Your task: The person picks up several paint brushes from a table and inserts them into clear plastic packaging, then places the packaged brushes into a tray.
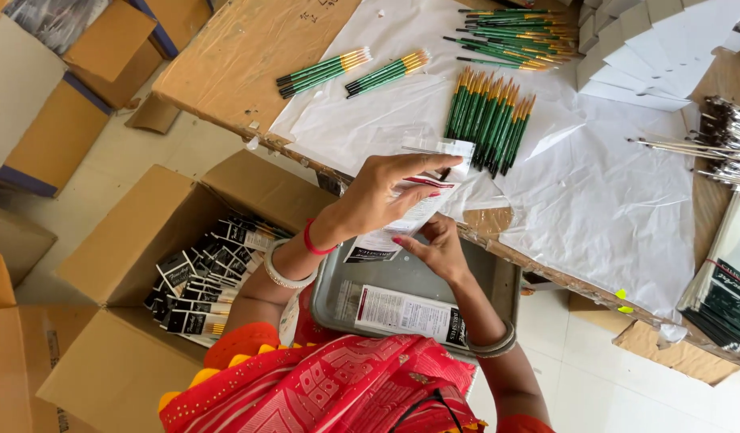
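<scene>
My left hand (384,190) grips the top of a clear flat packet with a printed card (402,220) at the table's near edge. My right hand (438,247) supports the same packet from below, fingers curled under its lower part. The packet's open top (450,150) holds thin brush handles. Just beyond it a fanned bundle of green-handled paintbrushes (489,127) lies on white paper (594,184). Two smaller bundles of green brushes (350,70) lie farther left. A grey metal tray (498,281) on my lap holds another printed packet (410,313).
An open cardboard box (137,232) at my left holds several filled packets (202,277). More green brushes (514,36) and folded white card stacks (659,56) lie at the far side. White-handled brushes (719,136) and a stack of empty packets (727,289) sit at right.
</scene>
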